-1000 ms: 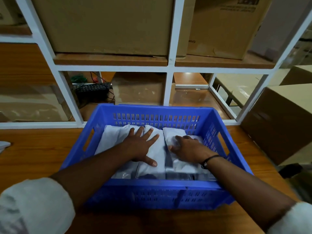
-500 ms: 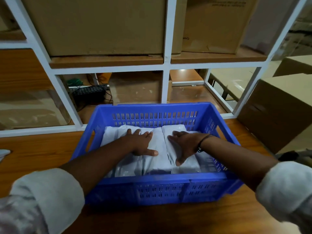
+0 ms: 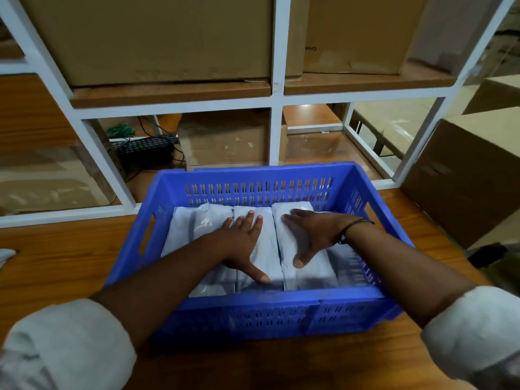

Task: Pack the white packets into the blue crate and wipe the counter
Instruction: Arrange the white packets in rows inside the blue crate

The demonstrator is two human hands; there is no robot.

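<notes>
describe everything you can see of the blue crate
The blue crate looks like moulded plastic, with slotted walls and a handle cut-out in its left side. It sits upright on the wooden counter, before a white shelf frame. White packets lie side by side inside; the left hand and right hand press flat on them.

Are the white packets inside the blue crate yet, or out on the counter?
Inside. The white plastic packets lie flat in the blue slotted plastic crate, below its rim, left hand and right hand resting on them.

cardboard box [image 3: 351, 32] print — blurred, unreadable
</notes>
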